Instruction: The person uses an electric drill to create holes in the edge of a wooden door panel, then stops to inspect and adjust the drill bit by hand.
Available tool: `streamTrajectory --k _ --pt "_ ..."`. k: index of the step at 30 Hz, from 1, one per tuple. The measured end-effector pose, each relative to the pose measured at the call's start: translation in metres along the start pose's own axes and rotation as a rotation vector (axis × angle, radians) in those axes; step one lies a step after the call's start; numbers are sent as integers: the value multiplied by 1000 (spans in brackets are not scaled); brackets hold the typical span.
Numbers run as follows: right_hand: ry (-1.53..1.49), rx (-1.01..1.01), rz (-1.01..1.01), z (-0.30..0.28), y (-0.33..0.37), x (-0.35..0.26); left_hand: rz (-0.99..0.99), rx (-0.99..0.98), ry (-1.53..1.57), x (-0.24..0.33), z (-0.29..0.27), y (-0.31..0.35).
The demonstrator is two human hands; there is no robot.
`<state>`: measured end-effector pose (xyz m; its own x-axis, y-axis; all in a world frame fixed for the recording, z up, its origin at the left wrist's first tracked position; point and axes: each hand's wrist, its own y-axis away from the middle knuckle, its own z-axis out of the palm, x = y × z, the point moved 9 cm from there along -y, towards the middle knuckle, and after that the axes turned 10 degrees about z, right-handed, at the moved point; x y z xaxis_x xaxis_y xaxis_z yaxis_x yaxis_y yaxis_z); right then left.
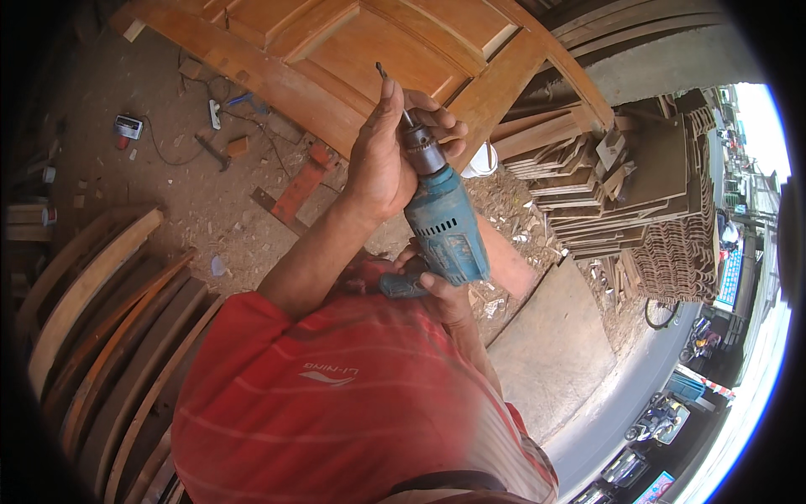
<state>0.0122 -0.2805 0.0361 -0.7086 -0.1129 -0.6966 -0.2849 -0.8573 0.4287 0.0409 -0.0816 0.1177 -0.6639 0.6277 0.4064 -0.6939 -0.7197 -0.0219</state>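
A teal power drill is held in front of my chest, its metal chuck and dark drill bit pointing up and away. My left hand is wrapped about the front end, thumb up alongside the bit and fingers curled behind the chuck. Lower down, my right hand grips the drill by its handle; some of those fingers are hidden behind the tool. Beyond the bit lies a panelled wooden door, and the drill stays apart from it.
An orange-red metal bar is near the door's edge. On the littered floor lie a hammer and a corded device. Curved timber pieces stand at the left. Stacked boards and a flat sheet are at the right.
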Motion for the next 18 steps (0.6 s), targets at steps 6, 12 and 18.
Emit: streamTrajectory --k 6,12,18 --pt "-19 22 16 -8 -2 6 23 -124 -20 3 23 14" --pt "-116 7 51 -15 1 16 66 -119 -66 8 30 23" --pt "-111 -31 46 -11 2 17 49 -180 32 6 37 29"
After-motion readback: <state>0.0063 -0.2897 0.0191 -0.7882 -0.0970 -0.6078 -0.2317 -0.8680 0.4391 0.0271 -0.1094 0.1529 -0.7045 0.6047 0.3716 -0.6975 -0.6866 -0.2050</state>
